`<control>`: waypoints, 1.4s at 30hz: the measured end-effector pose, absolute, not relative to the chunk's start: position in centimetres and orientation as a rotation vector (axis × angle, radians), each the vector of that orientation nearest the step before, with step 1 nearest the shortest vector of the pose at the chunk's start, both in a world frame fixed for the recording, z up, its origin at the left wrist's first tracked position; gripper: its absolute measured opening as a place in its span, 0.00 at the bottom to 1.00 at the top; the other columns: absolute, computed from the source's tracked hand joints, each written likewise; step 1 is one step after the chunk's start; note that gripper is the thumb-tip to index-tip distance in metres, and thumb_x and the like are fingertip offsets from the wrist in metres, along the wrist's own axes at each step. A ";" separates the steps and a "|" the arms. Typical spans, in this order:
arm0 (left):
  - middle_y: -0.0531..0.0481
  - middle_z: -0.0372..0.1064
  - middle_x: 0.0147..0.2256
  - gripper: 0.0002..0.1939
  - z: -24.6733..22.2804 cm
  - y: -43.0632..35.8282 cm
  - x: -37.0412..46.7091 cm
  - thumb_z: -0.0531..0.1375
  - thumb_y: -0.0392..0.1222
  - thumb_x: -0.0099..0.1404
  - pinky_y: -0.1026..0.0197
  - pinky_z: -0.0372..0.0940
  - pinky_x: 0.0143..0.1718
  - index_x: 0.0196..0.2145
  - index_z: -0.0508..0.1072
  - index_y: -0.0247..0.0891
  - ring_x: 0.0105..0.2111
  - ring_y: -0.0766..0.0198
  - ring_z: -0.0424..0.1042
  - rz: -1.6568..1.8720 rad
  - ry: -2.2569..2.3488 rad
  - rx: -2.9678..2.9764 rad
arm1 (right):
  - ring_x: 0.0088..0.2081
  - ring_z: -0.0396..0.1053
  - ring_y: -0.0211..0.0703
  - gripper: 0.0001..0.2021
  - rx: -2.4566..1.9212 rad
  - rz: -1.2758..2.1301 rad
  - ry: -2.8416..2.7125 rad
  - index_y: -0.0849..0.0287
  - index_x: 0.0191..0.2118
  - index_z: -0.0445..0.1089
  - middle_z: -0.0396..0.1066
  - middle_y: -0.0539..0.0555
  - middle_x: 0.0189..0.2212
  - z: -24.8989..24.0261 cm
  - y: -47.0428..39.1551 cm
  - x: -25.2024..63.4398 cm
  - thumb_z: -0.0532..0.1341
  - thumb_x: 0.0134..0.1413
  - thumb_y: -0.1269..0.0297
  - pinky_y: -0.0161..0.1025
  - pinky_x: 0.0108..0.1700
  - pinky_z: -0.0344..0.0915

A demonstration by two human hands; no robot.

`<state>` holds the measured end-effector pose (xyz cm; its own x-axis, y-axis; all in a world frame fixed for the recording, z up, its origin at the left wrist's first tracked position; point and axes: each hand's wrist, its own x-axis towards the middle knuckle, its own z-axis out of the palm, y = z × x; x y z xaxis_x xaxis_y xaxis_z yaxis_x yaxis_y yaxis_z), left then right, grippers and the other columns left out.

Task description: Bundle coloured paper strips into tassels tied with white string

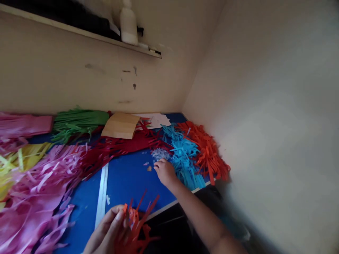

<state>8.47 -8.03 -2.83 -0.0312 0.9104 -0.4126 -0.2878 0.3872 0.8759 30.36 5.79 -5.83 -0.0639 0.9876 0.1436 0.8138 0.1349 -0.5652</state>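
Note:
My left hand (112, 225), at the bottom of the view, pinches an orange fringed strip (137, 225) between thumb and fingers. Loose ends of the strip fan out to the right of that hand. On the blue table, my right hand (165, 172) reaches to the near edge of a heap of small pale bluish bits (160, 154), too small to name. Its fingers are drawn together, and anything between them is hidden. A tan scrap (149, 168) lies just left of those fingers.
Light-blue fringe (185, 155) and orange fringe (209, 151) are heaped by the right wall. Dark red (124, 145), green (79, 120), yellow (34, 155) and pink fringes (45, 190) spread leftward. A brown paper piece (121, 126) lies behind. A shelf (79, 31) holds a white bottle (129, 26).

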 end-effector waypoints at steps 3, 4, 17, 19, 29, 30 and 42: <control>0.55 0.67 0.21 0.24 -2.6 -8.1 8.9 0.65 0.65 0.54 0.68 0.65 0.19 0.33 0.72 0.41 0.20 0.67 0.66 1.043 1.289 0.910 | 0.41 0.73 0.45 0.06 -1.729 0.449 -1.970 0.61 0.35 0.75 0.74 0.59 0.40 -4.8 3.9 29.5 0.61 0.58 0.75 0.39 0.44 0.68; 0.55 0.67 0.21 0.22 -2.6 -8.2 8.9 0.63 0.64 0.56 0.69 0.64 0.19 0.32 0.73 0.40 0.20 0.68 0.66 1.032 1.317 1.017 | 0.41 0.73 0.43 0.06 -1.685 0.471 -1.986 0.60 0.36 0.75 0.74 0.57 0.40 -4.3 2.6 29.1 0.61 0.59 0.74 0.38 0.45 0.68; 0.50 0.77 0.29 0.10 -2.2 -8.0 9.0 0.60 0.47 0.65 0.70 0.71 0.27 0.34 0.79 0.42 0.27 0.65 0.77 1.231 1.278 1.892 | 0.37 0.74 0.41 0.03 -0.950 1.259 -1.326 0.56 0.31 0.78 0.77 0.52 0.32 -3.1 -6.6 26.4 0.70 0.50 0.65 0.37 0.44 0.69; 0.51 0.77 0.29 0.09 -2.0 -8.0 9.0 0.60 0.47 0.65 0.70 0.71 0.28 0.34 0.79 0.43 0.27 0.65 0.77 1.233 1.275 1.921 | 0.36 0.74 0.41 0.03 -0.966 1.281 -1.292 0.56 0.31 0.78 0.77 0.52 0.32 -3.3 -6.8 26.4 0.69 0.50 0.65 0.37 0.42 0.69; 0.52 0.77 0.27 0.14 -1.8 -8.2 9.3 0.55 0.45 0.70 0.72 0.70 0.28 0.33 0.78 0.42 0.25 0.69 0.76 1.228 1.321 2.306 | 0.35 0.74 0.41 0.02 -1.068 0.848 -1.610 0.55 0.35 0.74 0.78 0.51 0.31 -3.0 -7.7 26.8 0.65 0.55 0.68 0.40 0.46 0.65; 0.53 0.77 0.27 0.15 -1.8 -8.3 9.3 0.54 0.46 0.71 0.72 0.70 0.28 0.33 0.78 0.42 0.25 0.69 0.77 1.221 1.339 2.321 | 0.36 0.74 0.41 0.02 -1.052 0.784 -1.676 0.55 0.35 0.74 0.78 0.51 0.32 -2.6 -7.6 26.9 0.65 0.55 0.69 0.41 0.48 0.64; 0.62 0.79 0.28 0.07 -1.9 -8.1 8.4 0.66 0.48 0.61 0.77 0.69 0.28 0.36 0.77 0.47 0.25 0.71 0.78 1.127 1.184 2.012 | 0.34 0.76 0.41 0.05 -1.005 1.427 -1.306 0.56 0.31 0.78 0.79 0.51 0.31 -3.2 -7.6 27.3 0.72 0.48 0.64 0.35 0.40 0.70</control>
